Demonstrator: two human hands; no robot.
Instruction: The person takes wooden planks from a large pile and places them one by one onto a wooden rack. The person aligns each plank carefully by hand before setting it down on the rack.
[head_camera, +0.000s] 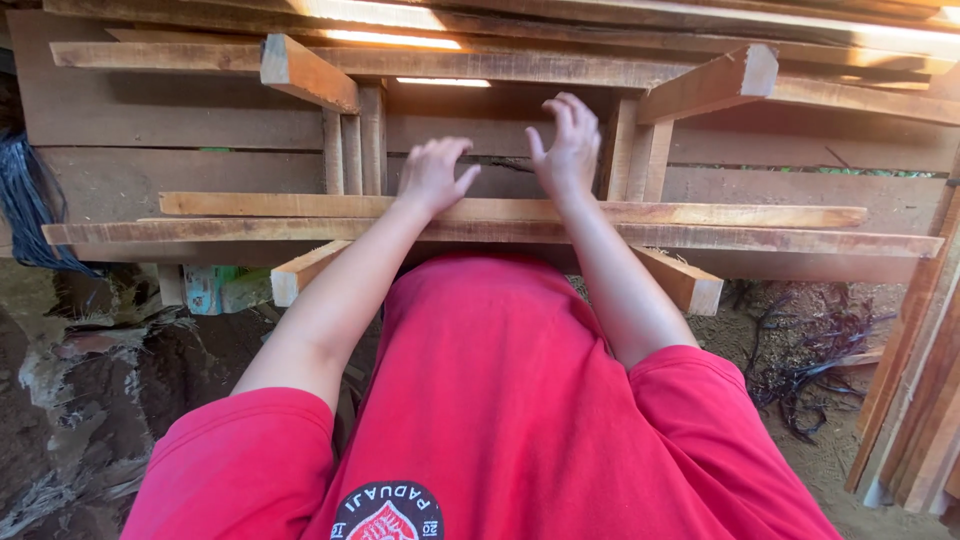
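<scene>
Both my arms reach forward over a rough wooden rack of planks. My left hand (436, 172) hovers with fingers spread just above the top long plank (700, 214) of the lower tier, holding nothing. My right hand (568, 148) is raised a little higher, fingers apart and palm facing the rack, close to an upright wooden post (632, 150). A second long plank (800, 240) lies under the first. My red shirt fills the lower middle of the view.
Upper planks (500, 65) rest on two angled cross beams (305, 72). Lower cross beams (685, 283) stick out toward me. Leaning boards (920, 400) stand at the right. Dirt ground, dry roots and debris lie below; a black bundle (25, 200) hangs at left.
</scene>
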